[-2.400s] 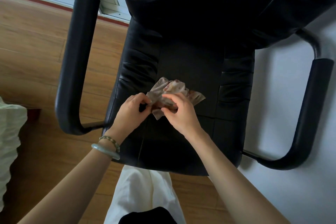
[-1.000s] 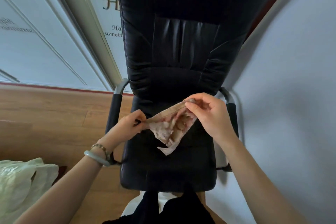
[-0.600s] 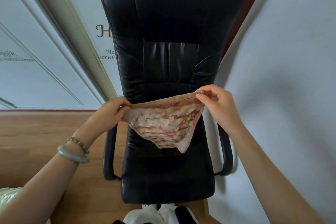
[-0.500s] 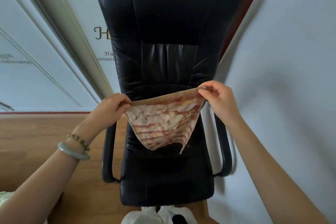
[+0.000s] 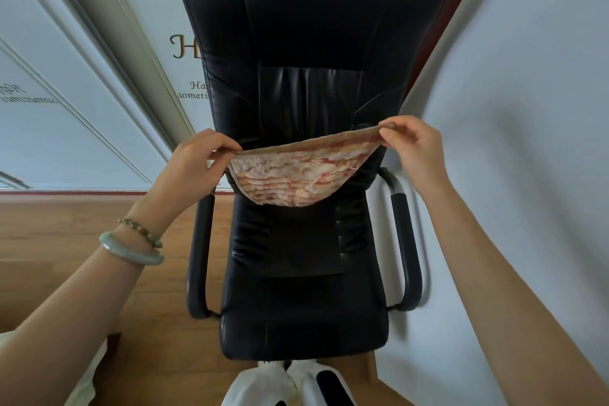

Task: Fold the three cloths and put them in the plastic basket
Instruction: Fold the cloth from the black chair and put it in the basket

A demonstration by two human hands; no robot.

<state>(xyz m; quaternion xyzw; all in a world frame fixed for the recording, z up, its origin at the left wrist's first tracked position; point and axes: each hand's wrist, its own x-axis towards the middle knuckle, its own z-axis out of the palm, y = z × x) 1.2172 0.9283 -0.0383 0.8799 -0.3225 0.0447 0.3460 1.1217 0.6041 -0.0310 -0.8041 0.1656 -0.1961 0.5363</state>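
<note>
Striped cloth (image 5: pixel 298 178) held taut in air above black chair (image 5: pixel 303 306) seat, left hand (image 5: pixel 197 161) pinching one top corner, right hand (image 5: pixel 413 148) pinching the other; belly sags; risk: light pinch slips, cloth drops crumpled onto seat; basket unseen.
</note>
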